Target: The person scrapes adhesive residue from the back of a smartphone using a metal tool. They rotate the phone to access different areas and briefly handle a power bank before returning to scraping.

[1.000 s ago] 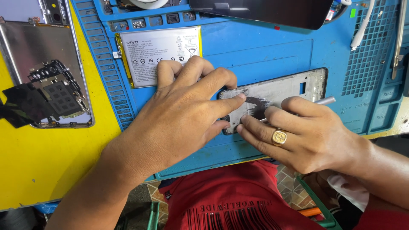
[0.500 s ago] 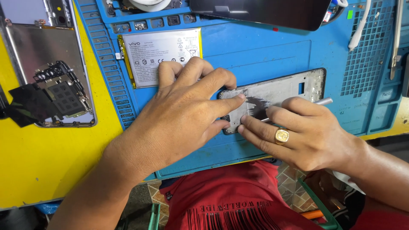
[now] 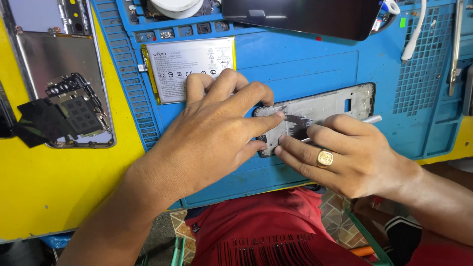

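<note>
A grey metal phone frame (image 3: 327, 106) lies on the blue work mat (image 3: 300, 59). My left hand (image 3: 212, 130) lies flat over the frame's left end, fingertips pressing it down. My right hand (image 3: 345, 152), with a gold ring, grips a thin silver tool (image 3: 370, 119) whose tip rests on the frame near a dark patch. A white phone battery (image 3: 189, 64) sits just beyond my left hand's fingers.
A dark phone screen (image 3: 300, 17) lies at the top of the mat. On the yellow table (image 3: 54, 182) at left rests an opened phone back with a circuit board (image 3: 76, 106). White cable (image 3: 416, 34) and metal tweezers (image 3: 457, 47) sit at right.
Both hands stay on the frame; the view has shifted slightly. My right hand's fingers have edged a little on the frame.
</note>
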